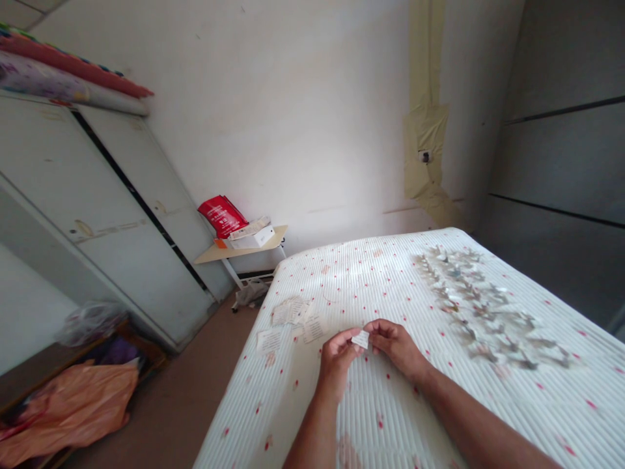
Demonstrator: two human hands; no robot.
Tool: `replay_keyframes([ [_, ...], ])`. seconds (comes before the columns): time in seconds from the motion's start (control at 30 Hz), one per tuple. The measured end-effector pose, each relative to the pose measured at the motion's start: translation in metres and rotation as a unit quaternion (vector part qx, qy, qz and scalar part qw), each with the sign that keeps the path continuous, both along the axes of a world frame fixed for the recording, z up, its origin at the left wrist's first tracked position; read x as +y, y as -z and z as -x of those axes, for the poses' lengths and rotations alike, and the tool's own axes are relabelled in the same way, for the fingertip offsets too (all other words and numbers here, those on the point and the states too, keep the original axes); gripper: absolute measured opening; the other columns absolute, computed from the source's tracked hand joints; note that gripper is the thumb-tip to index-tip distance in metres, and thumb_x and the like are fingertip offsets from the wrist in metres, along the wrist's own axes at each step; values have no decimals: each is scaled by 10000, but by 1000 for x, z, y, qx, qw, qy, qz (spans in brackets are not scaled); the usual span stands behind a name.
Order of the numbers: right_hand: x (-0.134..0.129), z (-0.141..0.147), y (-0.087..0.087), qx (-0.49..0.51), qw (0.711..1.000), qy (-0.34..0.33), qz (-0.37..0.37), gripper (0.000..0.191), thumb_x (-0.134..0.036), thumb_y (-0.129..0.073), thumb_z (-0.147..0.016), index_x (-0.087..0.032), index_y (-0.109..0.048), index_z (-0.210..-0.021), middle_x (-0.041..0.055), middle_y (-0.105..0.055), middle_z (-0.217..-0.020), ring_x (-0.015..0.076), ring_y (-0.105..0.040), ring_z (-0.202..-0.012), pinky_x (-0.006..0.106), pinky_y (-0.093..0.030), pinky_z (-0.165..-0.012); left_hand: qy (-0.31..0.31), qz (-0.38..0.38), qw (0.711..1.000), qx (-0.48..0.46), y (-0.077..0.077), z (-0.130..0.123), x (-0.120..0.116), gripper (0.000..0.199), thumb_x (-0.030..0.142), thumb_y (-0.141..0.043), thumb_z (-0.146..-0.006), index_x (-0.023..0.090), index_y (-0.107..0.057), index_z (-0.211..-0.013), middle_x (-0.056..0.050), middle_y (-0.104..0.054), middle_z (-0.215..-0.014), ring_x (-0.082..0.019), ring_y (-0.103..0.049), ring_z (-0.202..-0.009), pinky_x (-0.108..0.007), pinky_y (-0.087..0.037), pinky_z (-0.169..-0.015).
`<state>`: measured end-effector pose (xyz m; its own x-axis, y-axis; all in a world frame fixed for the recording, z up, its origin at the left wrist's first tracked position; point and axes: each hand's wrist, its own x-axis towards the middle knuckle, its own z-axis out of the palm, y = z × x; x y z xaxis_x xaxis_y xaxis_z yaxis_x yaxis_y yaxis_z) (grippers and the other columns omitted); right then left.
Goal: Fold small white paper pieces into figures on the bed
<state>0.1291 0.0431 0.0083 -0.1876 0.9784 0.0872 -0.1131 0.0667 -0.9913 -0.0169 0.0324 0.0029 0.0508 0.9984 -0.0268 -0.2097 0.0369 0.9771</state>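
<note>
A small folded piece of printed paper (360,339) is held up just above the patterned bed cover (312,417). My left hand (336,358) pinches its left side between thumb and fingers. On its right side, the fingertips of my right hand (396,346) are closed on it too. To the left lie several flat sheets of printed paper (315,326), some overlapping. Rows of small folded paper figures (471,293), looking like origami birds, stand on the right part of the bed; their details are blurred.
Past the bed's far left corner stands a small table (278,236) bearing a red bag (222,216) and a white box (252,238). Grey metal cabinets (112,215) line the left side. An orange plastic bag (83,404) lies at lower left.
</note>
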Motion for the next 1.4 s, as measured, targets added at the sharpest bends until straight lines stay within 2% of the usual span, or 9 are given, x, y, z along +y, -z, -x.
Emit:
replay_keyframes([
  [0.27, 1, 0, 2, 14, 1000, -2, 5, 173, -327, -610, -657, -167, -613, -724, -30, -563, -581, 98, -466, -523, 238, -369, -530, 24, -13, 1000, -16, 10, 5, 5, 363, 258, -638, -650, 85, -663, -968, -34, -637, -660, -126, -549, -640, -254, -415, -678],
  [0.6, 1, 0, 1, 15, 1000, -5, 7, 156, -303, -596, -670, -163, -614, -735, -32, -562, -573, 93, -462, -515, 235, -369, -534, 2, -12, 1000, -4, 1, 1, 1, 358, 249, -639, -645, 71, -668, -954, -35, -629, -632, -131, -553, -622, -263, -421, -664],
  [1.1, 1, -2, 3, 3, 1000, -12, -5, 148, -296, -587, -696, -163, -611, -758, -33, -555, -569, 98, -474, -536, 229, -369, -537, 17, -21, 1000, 6, 7, 3, 3, 350, 251, -615, -673, 82, -659, -976, -40, -640, -664, -128, -552, -634, -254, -423, -670],
  [1.4, 2, 0, 6, -7, 1000, -1, -11, 152, -308, -604, -685, -164, -606, -732, -39, -539, -572, 90, -449, -519, 230, -356, -527, -6, -38, 998, 47, 8, 1, 5, 282, 217, -579, -661, 112, -677, -903, -41, -667, -714, -124, -557, -626, -228, -428, -627],
])
